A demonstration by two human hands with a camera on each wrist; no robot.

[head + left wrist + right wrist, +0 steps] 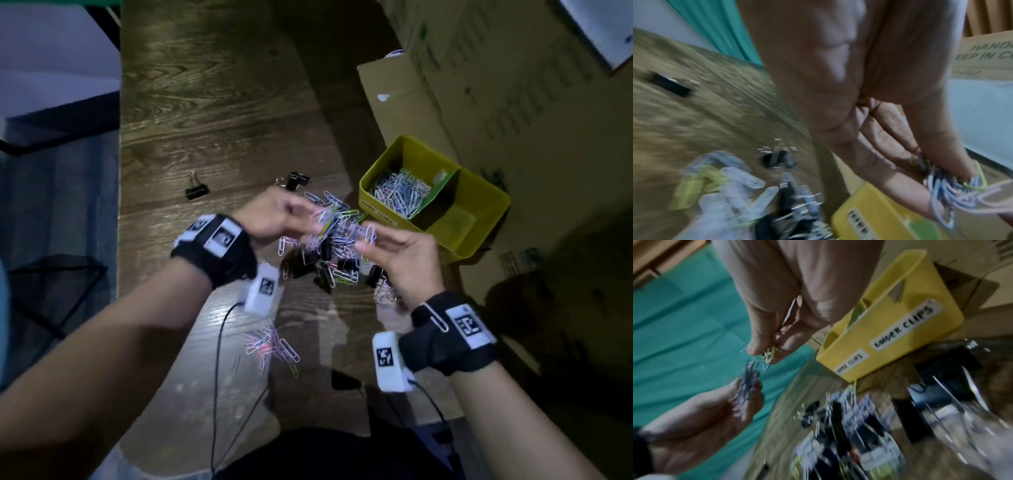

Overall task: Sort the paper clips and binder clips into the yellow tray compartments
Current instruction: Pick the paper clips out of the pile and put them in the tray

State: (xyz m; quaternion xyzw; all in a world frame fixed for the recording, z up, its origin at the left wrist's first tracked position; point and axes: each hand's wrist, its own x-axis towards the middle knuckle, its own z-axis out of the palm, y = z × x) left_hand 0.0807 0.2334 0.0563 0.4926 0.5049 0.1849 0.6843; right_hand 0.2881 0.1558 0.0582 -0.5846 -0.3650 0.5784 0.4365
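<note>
My left hand [301, 219] grips a bunch of paper clips [947, 186] above the mixed pile of paper clips and black binder clips [329, 260] on the wooden table. Facing it, my right hand [366, 240] pinches a few paper clips [768, 353], one of them yellow. The yellow tray [489, 209] stands to the right. Its left compartment holds many paper clips [400, 192]; the right one looks bare. Its labels [902, 327] read BINDER CLIPS and PAPER CLIPS.
Two black binder clips [197, 190] [296, 180] lie apart, beyond the pile. A small heap of paper clips [270, 346] lies nearer to me. A paper clip [435, 317] clings to my right wristband. Cardboard boxes [496, 85] stand behind the tray. The table edge runs along the left.
</note>
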